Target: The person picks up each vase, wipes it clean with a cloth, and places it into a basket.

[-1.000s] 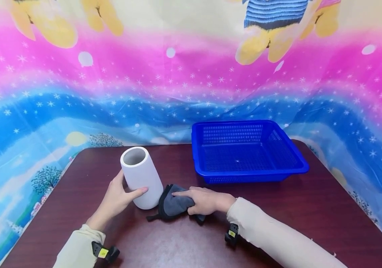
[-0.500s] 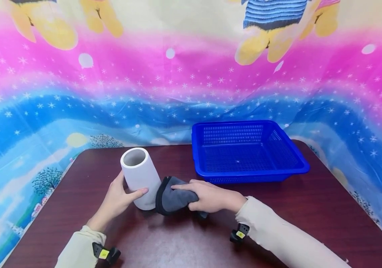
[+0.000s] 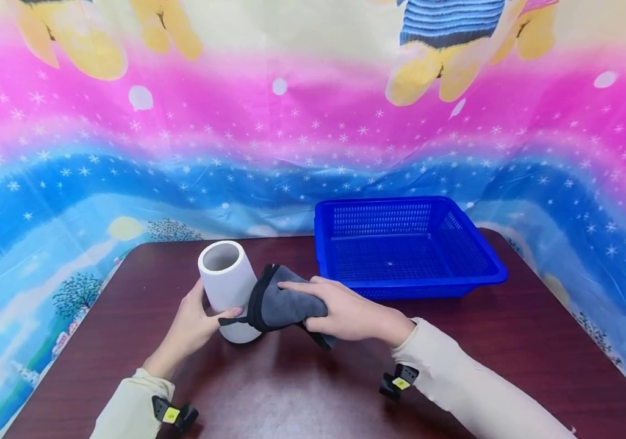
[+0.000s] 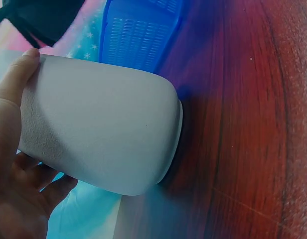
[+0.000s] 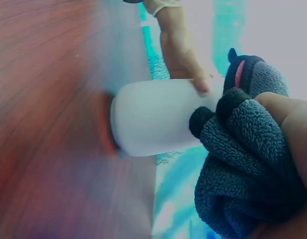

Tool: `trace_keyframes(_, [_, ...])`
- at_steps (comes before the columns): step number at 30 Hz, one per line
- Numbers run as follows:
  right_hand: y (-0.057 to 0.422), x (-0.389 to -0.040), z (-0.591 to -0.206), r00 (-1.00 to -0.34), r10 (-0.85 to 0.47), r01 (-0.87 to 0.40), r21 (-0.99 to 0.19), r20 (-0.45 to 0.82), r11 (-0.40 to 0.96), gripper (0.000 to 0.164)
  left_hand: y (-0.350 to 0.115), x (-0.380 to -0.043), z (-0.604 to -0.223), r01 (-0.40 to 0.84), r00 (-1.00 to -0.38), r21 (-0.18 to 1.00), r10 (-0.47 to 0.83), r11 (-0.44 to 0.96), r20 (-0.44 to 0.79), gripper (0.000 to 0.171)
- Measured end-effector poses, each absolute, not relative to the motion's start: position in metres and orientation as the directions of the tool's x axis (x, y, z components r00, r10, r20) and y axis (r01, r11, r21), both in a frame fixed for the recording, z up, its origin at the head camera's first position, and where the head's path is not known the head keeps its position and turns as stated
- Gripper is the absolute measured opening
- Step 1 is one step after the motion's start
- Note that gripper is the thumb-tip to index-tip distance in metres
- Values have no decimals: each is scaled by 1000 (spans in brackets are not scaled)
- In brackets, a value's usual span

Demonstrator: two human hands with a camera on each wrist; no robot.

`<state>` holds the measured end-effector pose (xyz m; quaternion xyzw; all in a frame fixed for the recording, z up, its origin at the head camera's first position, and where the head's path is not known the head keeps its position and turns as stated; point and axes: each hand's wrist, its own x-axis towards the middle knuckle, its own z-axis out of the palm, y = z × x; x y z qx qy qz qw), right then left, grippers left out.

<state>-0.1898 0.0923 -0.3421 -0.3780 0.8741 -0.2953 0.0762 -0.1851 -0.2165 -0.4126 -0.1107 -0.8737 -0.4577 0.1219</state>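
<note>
White vase (image 3: 227, 296) stands on the table (image 3: 269, 396), mouth up, in the head view. My left hand (image 3: 194, 318) grips it low, thumb across the near side, probably to keep it steady. My right hand (image 3: 346, 312) grips the grey cloth (image 3: 285, 305) in a bunch, forefinger laid along it, which likely gives me control of its black-trimmed edge. Beyond, the blue basket (image 3: 401, 285) sits apart, out of the way of both hands. Compared with a second ago, the cloth is off the tabletop and higher, its loop now near my left thumb; the vase and left hand have hardly moved.

From the left wrist, my thumb and fingers go round the vase's sides, and the dark cloth hangs just by the thumb tip.

From the right wrist, the cloth's folds bulge from my grip and overlap the vase; whether they touch it I cannot tell.
</note>
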Motion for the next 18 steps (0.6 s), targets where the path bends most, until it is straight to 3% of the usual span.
trace_keyframes(8, [89, -188, -330, -722, -660, -627, -601, 210, 495, 74, -216, -184, -413, 290, -954, 785, 97, 547, 285, 74])
trace_keyframes(18, [79, -189, -325, -735, -633, -605, -657, 242, 450, 75, -215, -183, -412, 306, -948, 777, 98, 550, 304, 71])
